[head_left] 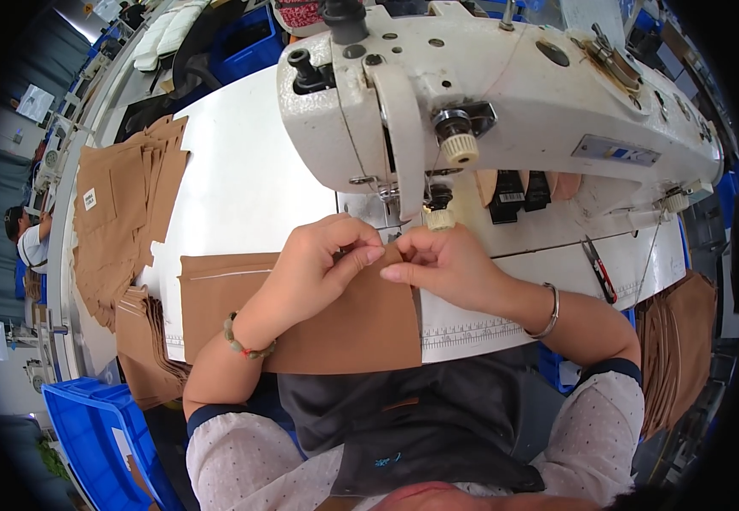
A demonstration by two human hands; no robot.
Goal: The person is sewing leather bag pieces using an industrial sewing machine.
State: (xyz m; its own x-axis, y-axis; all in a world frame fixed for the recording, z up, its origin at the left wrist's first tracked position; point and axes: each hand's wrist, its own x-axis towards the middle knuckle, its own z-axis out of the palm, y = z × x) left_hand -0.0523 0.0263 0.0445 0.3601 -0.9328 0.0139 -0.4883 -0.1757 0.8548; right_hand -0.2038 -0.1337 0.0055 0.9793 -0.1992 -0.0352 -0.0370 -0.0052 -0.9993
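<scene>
A brown fabric panel (344, 328) lies across the front of the white sewing table, its near edge hanging over my lap. A pale line runs along its upper left edge. Just in front of the sewing machine's needle area (391, 200), both my hands meet at the panel's upper right corner. My left hand (327, 260) is closed in a pinch, thumb against fingertips, at the cloth's edge. My right hand (438, 264) pinches the corner itself between thumb and fingers. The needle and presser foot are partly hidden behind my fingers.
The white sewing machine (506, 94) spans the table's back. Brown cut pieces (114, 204) are piled at left; more brown pieces (676, 349) hang at right. Red-and-black thread snips (599, 271) lie right of my right forearm. A blue crate (114, 434) stands lower left. Black spools or labels (507, 200) sit under the machine arm.
</scene>
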